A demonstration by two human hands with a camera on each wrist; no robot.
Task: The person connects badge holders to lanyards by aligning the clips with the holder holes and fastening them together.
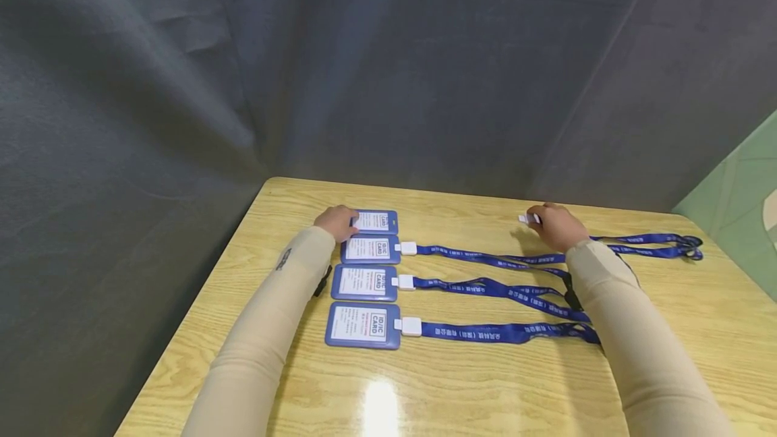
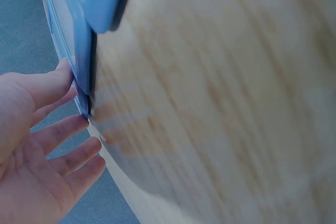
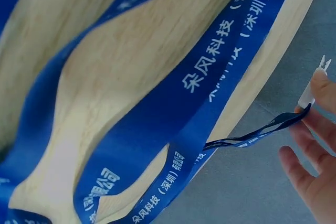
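Observation:
At the back of the table, my left hand (image 1: 337, 223) pinches the left end of the farthest blue ID card holder (image 1: 375, 222), thumb and forefinger at its edge while the other fingers are spread. No lanyard is joined to that holder. To the right, my right hand (image 1: 557, 226) holds a lanyard's white plastic clip (image 3: 307, 94) between thumb and fingers, its pronged end pointing left toward the holder. The clip's blue lanyard (image 1: 652, 246) trails right over the table, partly hidden by the wrist.
Nearer on the wooden table (image 1: 461, 390), three more holders lie in a column, such as the nearest card holder (image 1: 362, 325). Each is joined by a white clip (image 1: 411, 326) to a blue printed lanyard (image 1: 473, 332) running right. A dark curtain (image 1: 425, 73) hangs behind the table.

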